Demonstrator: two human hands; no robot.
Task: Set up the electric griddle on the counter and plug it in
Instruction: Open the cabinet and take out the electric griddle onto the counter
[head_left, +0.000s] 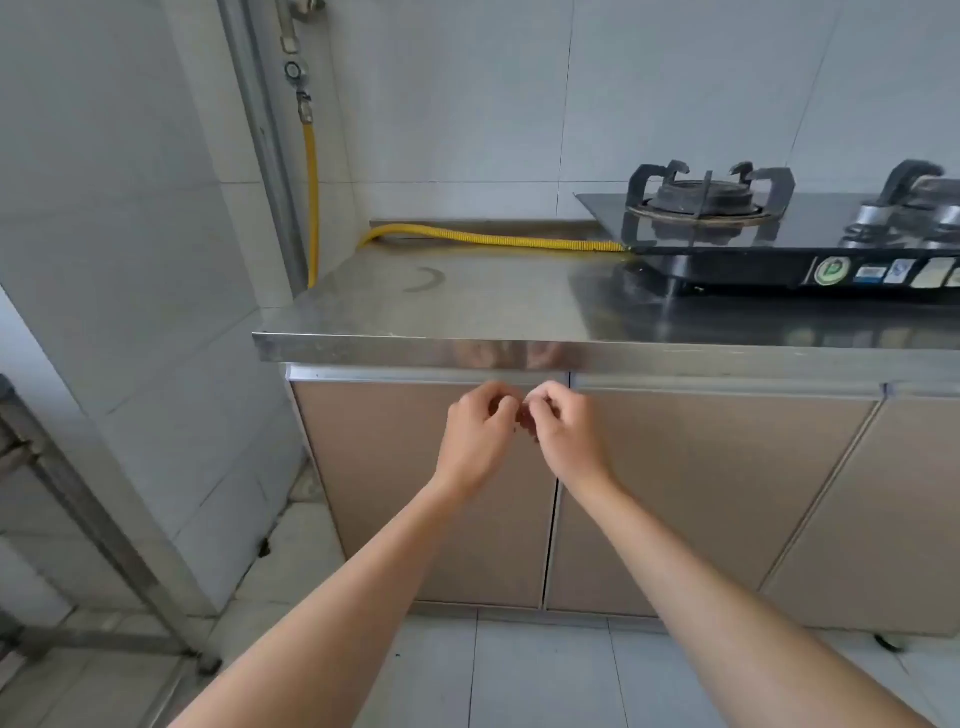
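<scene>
No electric griddle, cord or wall socket appears in the head view. The steel counter (467, 306) has a bare stretch on its left part. My left hand (475, 441) and my right hand (569, 436) are held together below the counter's front edge, in front of the beige cabinet doors (395, 493). Both hands have their fingers curled in, and the fingertips meet between them. I see no object in either hand, though the small gap between the fingers is dark and hard to read.
A black two-burner gas stove (779, 234) takes up the counter's right part. A yellow gas hose (493, 240) runs along the back from a pipe in the left corner. A metal rack (78, 499) stands at the left on the tiled floor.
</scene>
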